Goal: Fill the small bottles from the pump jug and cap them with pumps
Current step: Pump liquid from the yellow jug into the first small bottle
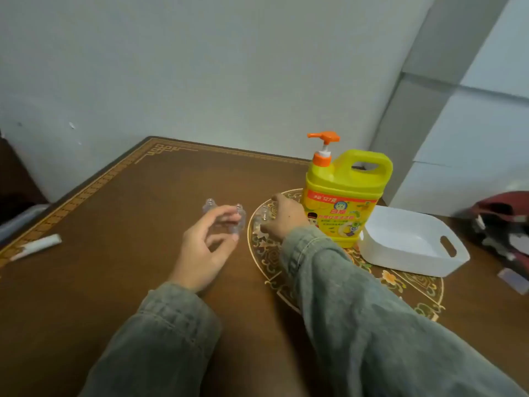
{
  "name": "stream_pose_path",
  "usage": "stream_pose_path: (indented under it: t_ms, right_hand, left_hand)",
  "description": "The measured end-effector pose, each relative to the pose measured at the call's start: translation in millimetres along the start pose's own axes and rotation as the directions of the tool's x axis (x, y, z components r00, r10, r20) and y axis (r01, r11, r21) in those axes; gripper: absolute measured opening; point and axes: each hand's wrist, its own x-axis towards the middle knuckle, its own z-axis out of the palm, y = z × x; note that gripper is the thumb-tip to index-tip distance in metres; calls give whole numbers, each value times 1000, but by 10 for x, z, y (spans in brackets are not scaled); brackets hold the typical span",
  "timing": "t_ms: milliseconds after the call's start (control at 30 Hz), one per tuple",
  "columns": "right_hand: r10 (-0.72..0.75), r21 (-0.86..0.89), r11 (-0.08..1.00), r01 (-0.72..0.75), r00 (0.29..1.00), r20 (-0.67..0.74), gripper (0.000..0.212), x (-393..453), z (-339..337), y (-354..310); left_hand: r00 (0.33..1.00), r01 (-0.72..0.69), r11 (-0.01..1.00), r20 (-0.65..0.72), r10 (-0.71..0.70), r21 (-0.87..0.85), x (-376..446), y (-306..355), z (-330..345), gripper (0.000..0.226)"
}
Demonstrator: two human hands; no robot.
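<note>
A yellow pump jug with an orange pump head stands on the brown table, right of centre. Three small clear bottles without caps stand upright to its left. My left hand has its fingers apart around the middle clear bottle, thumb and fingertips close to it; whether they touch is unclear. Another small clear bottle stands just behind that hand. My right hand is closed around the third small clear bottle, close to the jug's base.
A white plastic basket with a handle cutout sits right of the jug. A white tube-like object lies near the table's left edge. Dark red fabric lies at the far right. A pale wall stands behind the table.
</note>
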Motion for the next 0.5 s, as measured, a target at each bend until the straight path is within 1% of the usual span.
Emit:
stream_pose_path:
  t_ms: [33, 100, 233, 300, 400, 467, 500]
  right_hand:
    - [9, 4, 1000, -9, 1000, 19, 69, 50, 22, -14]
    - [23, -7, 1000, -22, 999, 34, 66, 113, 71, -4]
    - [14, -29, 999, -14, 1000, 27, 44, 161, 138, 56]
    - [5, -15, 1000, -5, 1000, 12, 38, 127, 142, 67]
    - [0, 76, 997, 4, 999, -48, 31, 54, 34, 61]
    - [-33, 196, 980, 46, 997, -72, 30, -60, -125, 50]
    - [-68, 250, 965, 81, 996, -60, 30, -130, -219, 36]
  left_hand:
    - [1000, 3, 1000, -4, -3, -10, 6, -19, -22, 44]
    - [1000, 22, 999, -12, -23, -36, 12, -48, -52, 43]
    - [996, 57, 995, -57, -62, -85, 27, -79, -94, 41]
    - [996, 62, 995, -60, -66, -78, 22, -93, -131, 40]
    - [994, 70, 996, -75, -73, -46, 24, -100, -136, 41]
    - [994, 71, 997, -79, -73, -21, 33, -85, -119, 42]
    - [994, 79, 997, -70, -80, -21, 39, -77, -109, 43]
